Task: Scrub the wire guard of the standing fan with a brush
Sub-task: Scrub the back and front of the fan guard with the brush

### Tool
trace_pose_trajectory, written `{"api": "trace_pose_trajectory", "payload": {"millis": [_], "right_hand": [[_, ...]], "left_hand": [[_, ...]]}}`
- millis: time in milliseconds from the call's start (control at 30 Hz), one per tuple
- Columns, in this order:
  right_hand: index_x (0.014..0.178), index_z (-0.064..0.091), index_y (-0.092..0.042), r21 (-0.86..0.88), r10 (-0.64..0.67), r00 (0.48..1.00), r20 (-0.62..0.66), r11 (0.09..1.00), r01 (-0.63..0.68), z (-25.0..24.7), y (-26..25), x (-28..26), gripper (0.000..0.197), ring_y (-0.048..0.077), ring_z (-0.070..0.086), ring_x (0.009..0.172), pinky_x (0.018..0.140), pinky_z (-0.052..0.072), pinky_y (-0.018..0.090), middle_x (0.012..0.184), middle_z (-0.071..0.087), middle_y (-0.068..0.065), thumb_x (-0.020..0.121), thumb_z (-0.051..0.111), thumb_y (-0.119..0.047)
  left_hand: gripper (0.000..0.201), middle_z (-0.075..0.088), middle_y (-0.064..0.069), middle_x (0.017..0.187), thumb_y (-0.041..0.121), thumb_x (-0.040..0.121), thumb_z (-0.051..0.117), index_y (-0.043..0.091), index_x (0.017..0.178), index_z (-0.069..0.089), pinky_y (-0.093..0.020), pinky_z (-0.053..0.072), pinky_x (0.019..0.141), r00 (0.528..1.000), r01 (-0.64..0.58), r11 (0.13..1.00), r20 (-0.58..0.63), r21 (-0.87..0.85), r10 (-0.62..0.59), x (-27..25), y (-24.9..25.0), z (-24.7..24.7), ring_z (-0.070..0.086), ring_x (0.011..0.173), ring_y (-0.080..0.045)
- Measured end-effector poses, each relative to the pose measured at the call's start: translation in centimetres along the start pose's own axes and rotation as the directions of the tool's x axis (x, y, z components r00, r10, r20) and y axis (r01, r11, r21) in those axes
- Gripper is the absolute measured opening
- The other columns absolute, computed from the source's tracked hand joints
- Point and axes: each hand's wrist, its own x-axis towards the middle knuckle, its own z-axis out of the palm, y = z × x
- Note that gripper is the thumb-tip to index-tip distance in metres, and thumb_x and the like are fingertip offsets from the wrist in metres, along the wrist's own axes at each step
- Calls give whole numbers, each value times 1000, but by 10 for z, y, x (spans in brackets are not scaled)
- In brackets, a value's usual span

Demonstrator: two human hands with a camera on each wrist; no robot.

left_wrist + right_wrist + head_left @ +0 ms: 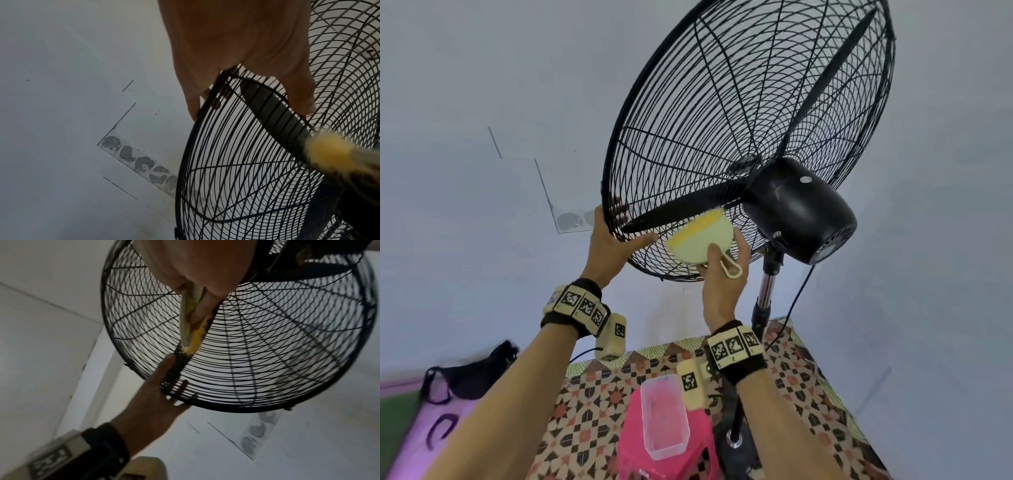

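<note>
My left hand (pixel 608 240) grips the lower rim of the wire guard (pixel 709 113), fingers hooked over the front and thumb stretched along the back wires. My right hand (pixel 722 284) holds the pale green brush (pixel 702 241) by its handle, thumb flat on its back, yellow bristles pressed to the rear wires beside the black motor housing (pixel 799 209) (a blade sits just behind them).

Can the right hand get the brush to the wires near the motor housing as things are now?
Probably yes. The right hand holds the brush on the wire guard just beside the motor housing, with nothing between them; the left hand grips the rim further away.
</note>
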Motion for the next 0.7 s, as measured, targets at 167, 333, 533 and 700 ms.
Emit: {"api": "trace_pose_trajectory", "payload": {"millis": [167,333,533,700], "right_hand": [[143,52,-32,-32,54,997,-61,998,-56,1,20,-10,50,18,68,108,71,62,29,115,67,-17,101,61,-7],[143,54,-26,-15,87,994,-70,996,-88,-6,7,2,49,9,65,96,73,63,31,111,61,-17,100,62,-6],[144,54,-34,50,-15,996,-93,999,20,6,3,9,50,11,72,100,71,62,32,120,69,-9,101,62,-11],[145,54,-31,32,85,991,-101,996,-82,-10,14,12,51,31,59,124,78,64,40,138,60,7,100,61,-7]], "left_hand": [[105,56,10,138,48,63,98,26,147,39,-46,48,112,1000,9,1000,-19,-5,-9,-1,-3,-1,55,129,-9],[110,54,13,139,41,64,99,23,151,34,-39,46,113,999,-15,1000,-31,-23,15,-6,-1,6,54,129,-3],[117,52,8,143,46,62,99,24,152,28,-46,44,116,999,-6,1000,-37,-9,6,-6,-7,9,52,132,-10],[120,53,8,141,55,58,97,26,151,27,-51,43,116,1000,8,1000,-26,25,-7,-4,-10,6,52,132,-14]]}}
